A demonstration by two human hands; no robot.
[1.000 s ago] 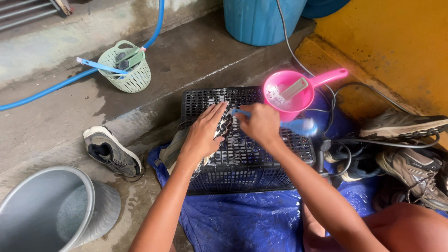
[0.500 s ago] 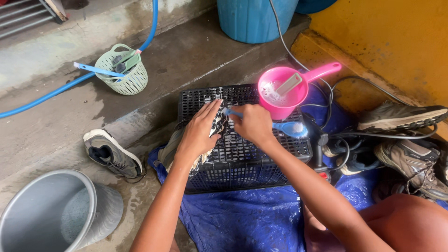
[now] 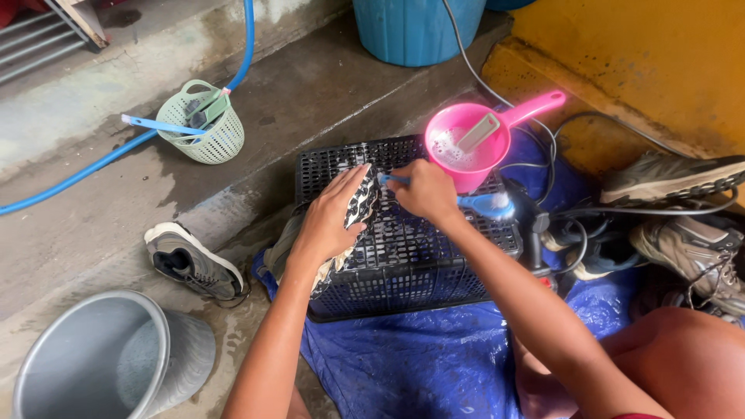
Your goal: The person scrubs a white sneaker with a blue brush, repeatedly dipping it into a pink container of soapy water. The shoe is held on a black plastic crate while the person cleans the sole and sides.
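Observation:
My left hand (image 3: 330,219) presses a black-and-white patterned shoe (image 3: 358,203) down on top of an upturned black plastic crate (image 3: 403,260). My right hand (image 3: 423,190) grips a blue brush (image 3: 485,205); its bristle end is hidden at the soapy shoe, while the blue handle end sticks out to the right. White suds lie on the crate around the shoe. A pink scoop (image 3: 469,140) with soapy water and a pale brush in it rests on the crate's far right corner.
A grey sneaker (image 3: 190,260) lies left of the crate on wet concrete. A grey bucket (image 3: 101,365) stands at lower left, a green basket (image 3: 203,124) and blue hose (image 3: 116,151) farther back. More shoes (image 3: 683,209) and black cables (image 3: 559,209) crowd the right. A blue tarp (image 3: 419,365) lies underneath.
My right hand has shifted slightly left along the shoe with the brush. My left hand keeps holding the shoe on the crate.

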